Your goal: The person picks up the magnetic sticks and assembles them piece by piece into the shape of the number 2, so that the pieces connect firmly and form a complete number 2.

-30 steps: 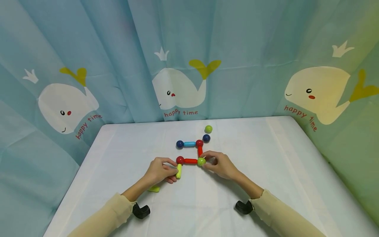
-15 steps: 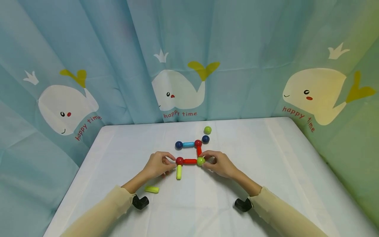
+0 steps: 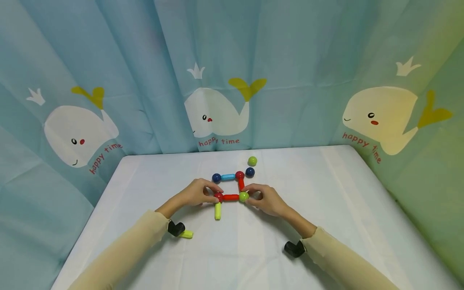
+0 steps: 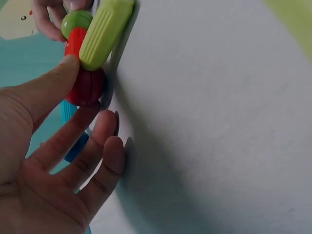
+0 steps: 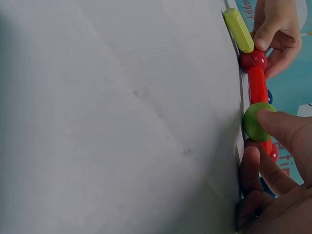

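My left hand [image 3: 197, 192] pinches the near red ball [image 4: 87, 88] between thumb and fingers, its other fingers spread. From that ball a yellow-green stick [image 3: 218, 211] points toward me, and a red stick [image 3: 230, 197] runs right to a green ball [image 5: 254, 122]. The thumb and fingers of my right hand [image 3: 267, 199] grip that green ball. A second red stick [image 3: 241, 184] leads away from it to the far red ball [image 3: 239, 175]. There a light-blue stick [image 3: 228, 177] goes left, ending at a dark blue ball [image 3: 216, 178]. All of it lies on the table.
Just right of the far red ball sits a loose dark blue ball [image 3: 250, 172], with another green ball [image 3: 252, 161] behind it. A loose yellow-green stick [image 3: 187, 234] lies partly behind the left wrist's black mount [image 3: 176, 228]. A whale-print curtain [image 3: 152, 80] surrounds the white table [image 3: 290, 173].
My left hand has let go of the yellow-green stick and moved up to the near red ball, which it now pinches. My right hand keeps its hold on the green ball.
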### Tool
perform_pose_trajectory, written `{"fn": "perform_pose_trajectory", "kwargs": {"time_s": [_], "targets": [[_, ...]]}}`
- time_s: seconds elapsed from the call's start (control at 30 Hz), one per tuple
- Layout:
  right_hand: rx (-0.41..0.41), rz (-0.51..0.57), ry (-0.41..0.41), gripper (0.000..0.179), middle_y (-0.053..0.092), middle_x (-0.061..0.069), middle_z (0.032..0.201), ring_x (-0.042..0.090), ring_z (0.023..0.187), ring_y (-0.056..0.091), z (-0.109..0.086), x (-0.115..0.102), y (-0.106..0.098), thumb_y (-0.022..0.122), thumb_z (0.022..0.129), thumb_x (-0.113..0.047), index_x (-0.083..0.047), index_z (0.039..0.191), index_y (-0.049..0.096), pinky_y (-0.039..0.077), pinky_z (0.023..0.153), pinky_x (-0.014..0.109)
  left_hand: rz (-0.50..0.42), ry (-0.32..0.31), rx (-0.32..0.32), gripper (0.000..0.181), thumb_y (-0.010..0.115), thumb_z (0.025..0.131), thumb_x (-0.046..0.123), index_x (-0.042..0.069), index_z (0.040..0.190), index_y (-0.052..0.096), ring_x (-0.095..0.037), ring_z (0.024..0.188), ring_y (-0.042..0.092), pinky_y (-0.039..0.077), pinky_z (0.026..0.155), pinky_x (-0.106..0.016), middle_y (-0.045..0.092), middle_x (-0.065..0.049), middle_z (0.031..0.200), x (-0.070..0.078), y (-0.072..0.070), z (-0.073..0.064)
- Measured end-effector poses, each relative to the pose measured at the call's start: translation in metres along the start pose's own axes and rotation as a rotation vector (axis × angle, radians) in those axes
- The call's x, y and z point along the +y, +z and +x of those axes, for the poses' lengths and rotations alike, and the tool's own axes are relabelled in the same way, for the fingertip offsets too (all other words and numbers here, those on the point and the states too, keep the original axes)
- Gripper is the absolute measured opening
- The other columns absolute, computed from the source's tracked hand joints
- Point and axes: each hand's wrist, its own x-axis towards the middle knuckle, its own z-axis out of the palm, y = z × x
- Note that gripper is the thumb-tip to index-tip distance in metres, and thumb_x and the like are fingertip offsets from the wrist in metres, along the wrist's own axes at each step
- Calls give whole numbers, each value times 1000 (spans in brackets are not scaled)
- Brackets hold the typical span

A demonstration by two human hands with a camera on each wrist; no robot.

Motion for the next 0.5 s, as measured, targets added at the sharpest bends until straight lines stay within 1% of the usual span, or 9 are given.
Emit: {"fn": "perform_pose_trajectory", "kwargs": {"time_s": [0.1,0.2,0.3,0.37,0.43,0.5], "targets": [[4,-2,8,33,71,10,109,17,68,58,2,0,0,75,92,-8,-12,125,71,53,60,29,3,10,-12,27,82,90,18,12,116,78,-14,68,56,47,55,-24,73,0,107,-3,-2,4],[-11,-4,4,33,71,9,109,16,69,58,5,1,-2,75,92,-9,-12,125,71,53,61,29,2,6,-12,26,82,89,18,13,115,79,-13,68,57,47,56,-24,73,1,105,-5,-3,6],[-56,-6,-35,35,71,11,109,17,67,59,9,3,-8,76,93,-10,-10,127,69,53,62,28,3,1,-16,27,83,89,18,13,115,79,-14,70,58,48,58,-25,73,2,105,-6,-3,7],[-64,-20,-61,36,72,11,109,16,65,58,12,5,-14,76,94,-12,-9,129,68,52,61,27,7,1,-19,28,83,88,19,14,115,79,-15,72,58,49,61,-25,73,2,106,-6,-3,7],[-34,-44,-67,37,72,12,108,16,62,56,17,8,-22,75,95,-13,-7,131,67,50,60,27,5,3,-22,28,83,88,19,13,115,79,-15,73,58,49,61,-25,73,2,105,-6,-4,8],[37,-81,-53,37,72,13,107,16,62,55,22,11,-28,73,96,-14,-7,131,67,48,59,27,4,2,-22,27,84,88,19,14,114,79,-15,73,58,49,62,-25,73,2,104,-6,-4,9]]}}
